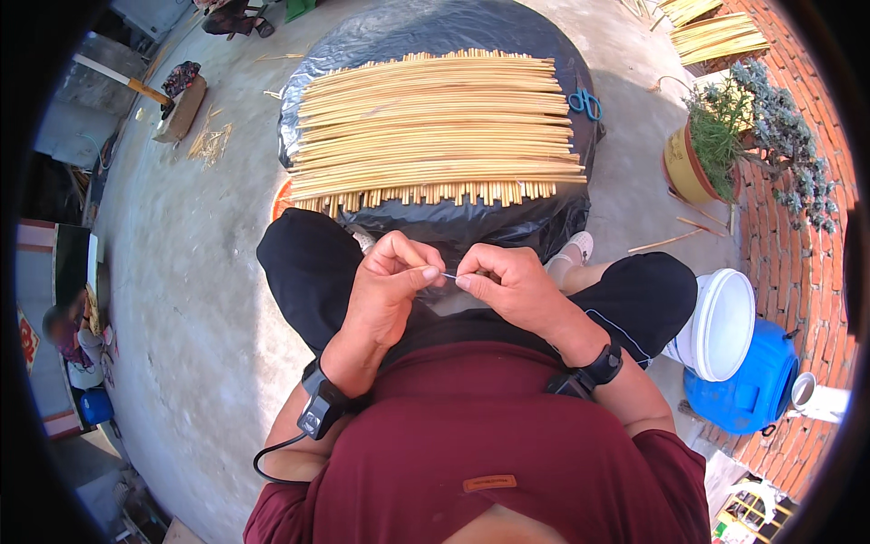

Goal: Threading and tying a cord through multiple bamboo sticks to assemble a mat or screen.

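Observation:
In front of my lap, my left hand [399, 272] and my right hand [507, 281] are closed in pinches, their fingertips almost meeting. A short thin pale piece [449, 276] spans the small gap between them; it is too small to tell whether it is a needle or a thread. Beyond the hands, a broad layer of straw-coloured stalks [435, 118] lies side by side on a round table covered with black plastic sheeting [453, 27]. Neither hand touches the stalks. Blue-handled scissors [586, 104] rest on the sheeting at the layer's right end.
A potted plant [689, 163], a white bucket [725, 325] and a blue barrel [748, 385] stand to the right by a brick surface [770, 272]. More stalks [720, 38] lie at the far right. Loose stalk pieces [210, 143] lie on the floor at left, near a block [181, 109].

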`<state>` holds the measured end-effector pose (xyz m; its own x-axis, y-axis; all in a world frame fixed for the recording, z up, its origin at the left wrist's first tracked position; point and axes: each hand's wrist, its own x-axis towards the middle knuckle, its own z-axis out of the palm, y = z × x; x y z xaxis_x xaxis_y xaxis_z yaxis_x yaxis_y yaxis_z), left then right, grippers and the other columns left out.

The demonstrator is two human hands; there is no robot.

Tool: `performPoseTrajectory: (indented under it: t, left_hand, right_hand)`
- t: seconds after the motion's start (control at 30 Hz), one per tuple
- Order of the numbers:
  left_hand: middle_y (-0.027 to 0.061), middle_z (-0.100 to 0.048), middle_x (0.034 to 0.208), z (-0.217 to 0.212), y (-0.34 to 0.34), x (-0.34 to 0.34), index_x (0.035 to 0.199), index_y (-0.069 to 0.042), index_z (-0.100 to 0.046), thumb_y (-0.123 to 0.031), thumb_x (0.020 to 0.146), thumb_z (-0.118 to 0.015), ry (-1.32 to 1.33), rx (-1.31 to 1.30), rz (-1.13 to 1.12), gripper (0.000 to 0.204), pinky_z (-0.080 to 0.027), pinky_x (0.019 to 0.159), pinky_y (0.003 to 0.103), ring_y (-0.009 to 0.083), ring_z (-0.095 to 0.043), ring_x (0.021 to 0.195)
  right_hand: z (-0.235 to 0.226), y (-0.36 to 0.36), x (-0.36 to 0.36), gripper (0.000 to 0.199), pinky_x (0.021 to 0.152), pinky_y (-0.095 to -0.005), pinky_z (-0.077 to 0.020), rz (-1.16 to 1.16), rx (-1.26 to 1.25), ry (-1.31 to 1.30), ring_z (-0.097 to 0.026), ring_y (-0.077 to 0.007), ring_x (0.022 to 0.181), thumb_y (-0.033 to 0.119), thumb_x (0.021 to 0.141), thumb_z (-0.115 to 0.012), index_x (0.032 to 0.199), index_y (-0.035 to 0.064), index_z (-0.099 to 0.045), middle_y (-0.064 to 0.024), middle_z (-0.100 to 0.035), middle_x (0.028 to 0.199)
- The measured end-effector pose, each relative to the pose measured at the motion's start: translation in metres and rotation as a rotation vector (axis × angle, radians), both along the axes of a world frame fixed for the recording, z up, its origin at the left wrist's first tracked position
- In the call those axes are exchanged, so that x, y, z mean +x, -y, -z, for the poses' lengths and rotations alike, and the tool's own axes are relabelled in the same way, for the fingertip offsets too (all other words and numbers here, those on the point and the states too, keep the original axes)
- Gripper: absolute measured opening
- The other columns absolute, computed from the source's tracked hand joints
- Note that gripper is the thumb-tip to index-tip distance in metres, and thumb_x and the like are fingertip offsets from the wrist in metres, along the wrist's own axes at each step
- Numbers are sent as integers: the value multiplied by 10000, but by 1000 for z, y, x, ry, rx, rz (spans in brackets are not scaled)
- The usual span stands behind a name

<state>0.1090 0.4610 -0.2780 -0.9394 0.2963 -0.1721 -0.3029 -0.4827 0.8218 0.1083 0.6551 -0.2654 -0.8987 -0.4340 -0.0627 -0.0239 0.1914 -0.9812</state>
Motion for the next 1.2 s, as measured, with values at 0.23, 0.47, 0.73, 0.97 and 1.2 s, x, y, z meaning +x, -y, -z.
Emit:
performPoseTrajectory:
  t: [0.23, 0.47, 0.73, 0.97, 1.2]
  left_hand:
    - [60, -609, 816, 0, 5, -7, 1071, -35, -483, 108, 767, -610, -110, -326, -80, 359, -472, 659, 221, 101, -582, 731]
    - [46, -611, 815, -6, 10, -9, 1208, -38, -441, 101, 777, -598, -260, -600, -112, 480, -467, 667, 226, 90, -574, 730]
    - [83, -568, 779, -12, 49, -38, 1096, -46, -551, 122, 734, -568, -907, -1421, -429, 399, -477, 647, 302, 210, -582, 713]
    - [93, -637, 784, 24, 53, -84, 967, -36, -601, 24, 788, -613, -682, -1374, -300, 189, -491, 653, 265, 174, -636, 721]
    - [160, -580, 781, 113, 13, -122, 828, -32, -606, 59, 750, -516, -807, -1572, -57, 150, -472, 683, 427, 369, -580, 786]
  right_hand:
    - [6, -4, -1, 143, 472, -206, -313, -61, -63, 38, -392, -32, 537, 146, 864, -605, 804, 21, -571, 41, -510, 646]
    - [11, -25, -4, 147, 412, -173, -225, -46, -428, 513, -331, -3, 502, 149, 859, -611, 822, 15, -562, 46, -454, 637]
    - [22, -47, -14, 91, 456, -198, -294, 147, 127, 204, -391, -4, 532, 90, 822, -612, 771, 17, -631, 64, -508, 626]
    - [63, -84, -43, 87, 510, -224, -360, 533, 230, 11, -437, -30, 558, 99, 767, -650, 778, 13, -640, 32, -528, 586]
    - [97, -103, -85, 123, 564, -278, -431, 580, 562, -97, -564, -137, 582, 169, 759, -659, 820, 62, -672, -59, -627, 659]
